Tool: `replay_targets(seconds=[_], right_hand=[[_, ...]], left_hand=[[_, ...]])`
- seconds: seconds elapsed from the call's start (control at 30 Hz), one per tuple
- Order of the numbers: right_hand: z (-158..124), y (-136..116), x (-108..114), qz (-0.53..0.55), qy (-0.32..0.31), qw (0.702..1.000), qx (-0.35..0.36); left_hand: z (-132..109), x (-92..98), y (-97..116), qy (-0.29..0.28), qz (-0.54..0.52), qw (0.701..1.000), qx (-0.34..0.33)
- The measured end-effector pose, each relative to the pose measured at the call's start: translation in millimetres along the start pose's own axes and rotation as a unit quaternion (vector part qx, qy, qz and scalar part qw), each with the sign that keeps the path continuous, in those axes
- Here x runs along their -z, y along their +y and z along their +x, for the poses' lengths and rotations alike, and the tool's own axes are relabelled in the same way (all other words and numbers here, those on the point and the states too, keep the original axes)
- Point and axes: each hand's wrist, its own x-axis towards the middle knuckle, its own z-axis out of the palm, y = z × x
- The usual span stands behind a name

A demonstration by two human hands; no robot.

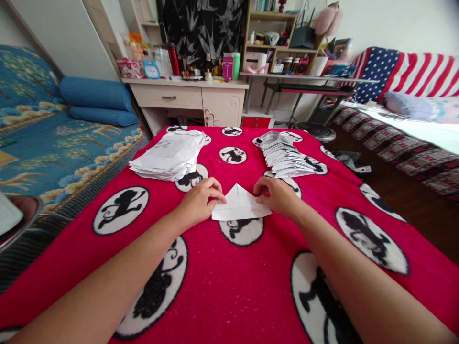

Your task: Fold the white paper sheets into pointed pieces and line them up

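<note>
A folded sheet of white paper [238,205] lies between my hands, with a pointed top, a centre crease and a flat band along its lower edge. A faint reddish mark shows near its right end. My left hand [201,198] pinches the paper's left slanted edge, thumb and fingers together. At the opposite edge, my right hand [278,196] grips it with curled fingers. Behind my left hand lies a stack of white paper sheets [172,155]. A fanned row of folded papers [286,155] rests beyond my right hand.
A red cloth [222,277] with black monkey figures in white ovals covers the table. To the left is a blue patterned sofa [71,148]; a white dresser [186,98] stands behind. A bed [405,129] is at the right, beside a round black stool [319,131].
</note>
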Motion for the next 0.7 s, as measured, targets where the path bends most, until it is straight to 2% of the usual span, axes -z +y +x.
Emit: replay_targets(seconds=[0.17,0.3,0.37,0.43,0.57,0.7], right_hand=[[-2,-8,2,-0.059,-0.030,0.997,0.049],[-7,-15,5,-0.158,-0.040,0.983,0.087],[-10,-20,9,-0.181,-0.061,0.978,0.087],[-15,-25,16,-0.187,-0.089,0.976,0.074],[-28,-41,27,-0.218,-0.141,0.963,0.074],[-39,-67,16,-0.321,-0.142,0.934,0.066]], left_hand=[[0,6.2,-1,-0.052,0.052,0.994,-0.076],[1,25.5,12,-0.130,0.095,0.984,-0.078],[1,36.5,23,-0.174,0.110,0.976,-0.078],[1,44.0,32,-0.193,0.127,0.970,-0.074],[-3,40.8,45,-0.181,0.172,0.966,-0.067],[-9,18.6,63,-0.134,0.292,0.945,-0.055]])
